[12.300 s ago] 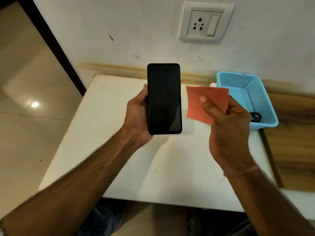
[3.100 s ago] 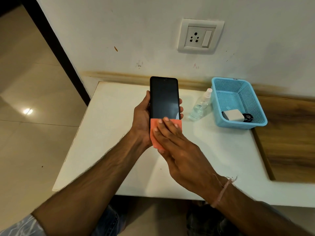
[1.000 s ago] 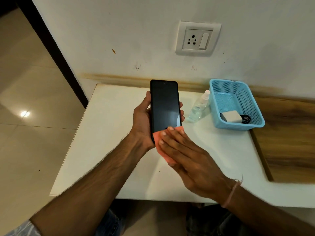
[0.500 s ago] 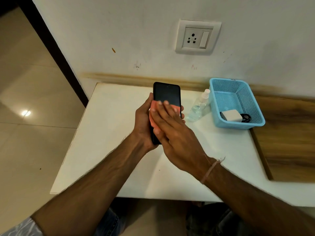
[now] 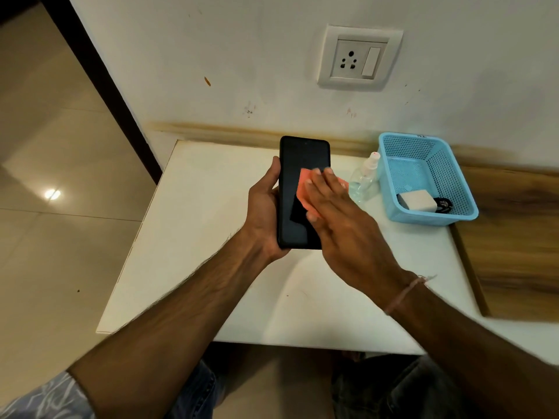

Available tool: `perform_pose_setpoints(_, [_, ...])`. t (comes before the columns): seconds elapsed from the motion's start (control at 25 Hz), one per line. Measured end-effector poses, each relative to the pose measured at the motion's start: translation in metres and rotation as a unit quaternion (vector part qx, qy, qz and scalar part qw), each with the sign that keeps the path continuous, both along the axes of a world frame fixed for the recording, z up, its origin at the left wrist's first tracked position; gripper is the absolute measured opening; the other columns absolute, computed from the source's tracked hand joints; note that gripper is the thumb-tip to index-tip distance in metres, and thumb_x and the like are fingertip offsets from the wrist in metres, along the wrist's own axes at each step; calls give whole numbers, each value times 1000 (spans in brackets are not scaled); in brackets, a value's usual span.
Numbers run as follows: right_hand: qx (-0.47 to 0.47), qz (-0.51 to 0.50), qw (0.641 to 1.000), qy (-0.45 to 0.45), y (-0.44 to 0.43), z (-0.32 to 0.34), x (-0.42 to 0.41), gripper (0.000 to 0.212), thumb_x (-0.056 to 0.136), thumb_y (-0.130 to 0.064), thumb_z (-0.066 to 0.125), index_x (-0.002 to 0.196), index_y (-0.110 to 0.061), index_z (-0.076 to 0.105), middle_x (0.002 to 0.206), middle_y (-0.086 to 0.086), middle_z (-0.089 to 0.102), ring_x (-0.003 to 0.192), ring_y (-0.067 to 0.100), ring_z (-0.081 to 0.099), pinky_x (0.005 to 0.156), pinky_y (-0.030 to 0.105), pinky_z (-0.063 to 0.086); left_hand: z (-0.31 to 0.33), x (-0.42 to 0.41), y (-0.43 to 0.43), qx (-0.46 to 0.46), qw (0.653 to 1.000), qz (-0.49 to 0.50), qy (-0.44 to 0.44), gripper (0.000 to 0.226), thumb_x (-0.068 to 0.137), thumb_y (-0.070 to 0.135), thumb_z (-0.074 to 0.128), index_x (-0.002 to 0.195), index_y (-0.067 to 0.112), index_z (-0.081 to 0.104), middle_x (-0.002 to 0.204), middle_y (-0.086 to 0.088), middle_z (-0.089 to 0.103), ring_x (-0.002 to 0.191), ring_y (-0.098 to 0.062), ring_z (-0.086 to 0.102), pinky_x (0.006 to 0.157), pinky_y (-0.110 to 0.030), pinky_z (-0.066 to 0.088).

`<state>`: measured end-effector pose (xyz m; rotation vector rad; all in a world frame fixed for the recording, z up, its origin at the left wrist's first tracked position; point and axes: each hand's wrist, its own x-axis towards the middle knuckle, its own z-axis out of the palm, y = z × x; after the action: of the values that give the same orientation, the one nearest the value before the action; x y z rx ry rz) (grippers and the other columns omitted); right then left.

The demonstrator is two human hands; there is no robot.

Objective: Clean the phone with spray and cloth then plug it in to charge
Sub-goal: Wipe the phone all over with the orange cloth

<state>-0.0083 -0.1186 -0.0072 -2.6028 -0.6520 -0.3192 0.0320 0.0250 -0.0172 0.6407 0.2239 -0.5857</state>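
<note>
The left hand (image 5: 262, 211) is gripping the black rectangular phone (image 5: 298, 204) by its edges above the white desk (image 5: 205, 243), near its far edge. The right hand (image 5: 343, 220), fingers straight, is pressing the orange cloth square (image 5: 303, 186) onto its screen. Risk: heavy pressure may be levering the phone loose.

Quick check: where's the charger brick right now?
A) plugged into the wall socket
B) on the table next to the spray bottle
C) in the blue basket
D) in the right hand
C: the white charger brick lies inside the blue basket beside a dark cable, and nothing is plugged into the wall socket.
</note>
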Motion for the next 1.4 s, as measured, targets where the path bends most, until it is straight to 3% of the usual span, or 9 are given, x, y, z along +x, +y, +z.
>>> perform_pose_setpoints(0.16, [-27,50,998,28,19,-7,-16,51,103,-24,36,150,-8,26,159,6,19,149,20,8,121,42,17,2,1,4,-32,999,5,-12,79,95,66,42,140,2,53,119,-16,64,102,-29,64,94,-39,51])
perform_pose_setpoints(0.36, [-105,147,984,0,-21,-13,-42,49,101,-22,40,148,-9,34,157,6,28,148,21,20,118,44,27,4,1,1,-53,998,3,-35,84,96,66,38,145,-2,45,120,-19,60,99,-31,60,94,-41,49])
perform_pose_setpoints(0.52, [-52,71,996,-29,-21,-4,-22,47,97,-7,49,143,-2,40,153,12,35,146,26,25,119,43,25,2,4,1,-36,998,12,-49,83,96,68,37,145,2,49,124,-20,61,107,-32,60,102,-43,46])
perform_pose_setpoints(0.68, [-41,1,999,-22,15,2,-8,49,102,-18,38,148,-4,30,157,12,24,149,25,13,122,42,16,-1,1,0,-18,999,16,-31,75,95,67,42,136,6,60,123,-16,67,107,-30,68,94,-39,56])
perform_pose_setpoints(0.96, [-119,136,984,6,-9,-12,-41,51,101,-27,39,149,-10,32,157,6,26,148,24,18,118,46,25,0,3,4,-73,996,-3,-58,82,97,66,38,143,-1,47,124,-18,59,104,-31,58,100,-41,45])
perform_pose_setpoints(1.12, [-84,69,994,-20,-33,-7,-28,46,98,-8,43,144,-3,40,154,12,33,146,27,23,116,48,28,-3,4,-1,-62,995,2,-77,80,99,66,35,147,3,46,136,-21,53,117,-36,52,115,-48,32])
perform_pose_setpoints(1.2, [-70,7,997,-26,-26,-4,-16,50,96,-1,48,144,2,37,154,16,31,146,30,22,116,49,27,-5,2,-4,-17,997,-3,-71,77,98,68,34,144,8,53,142,-20,56,121,-35,56,114,-52,36])
perform_pose_setpoints(1.32, [-72,2,997,-5,-1,-4,-11,52,101,-11,40,149,-2,25,159,14,18,149,28,10,120,46,19,-6,0,-4,-4,998,11,-59,74,98,67,35,138,9,60,131,-18,64,115,-31,64,103,-45,49])
perform_pose_setpoints(1.4, [-86,49,995,-4,4,-9,-19,52,101,-16,41,149,-4,25,159,12,20,149,28,11,120,47,20,-5,0,-2,-26,998,10,-63,79,99,66,32,145,5,51,130,-19,60,115,-31,61,106,-43,45])
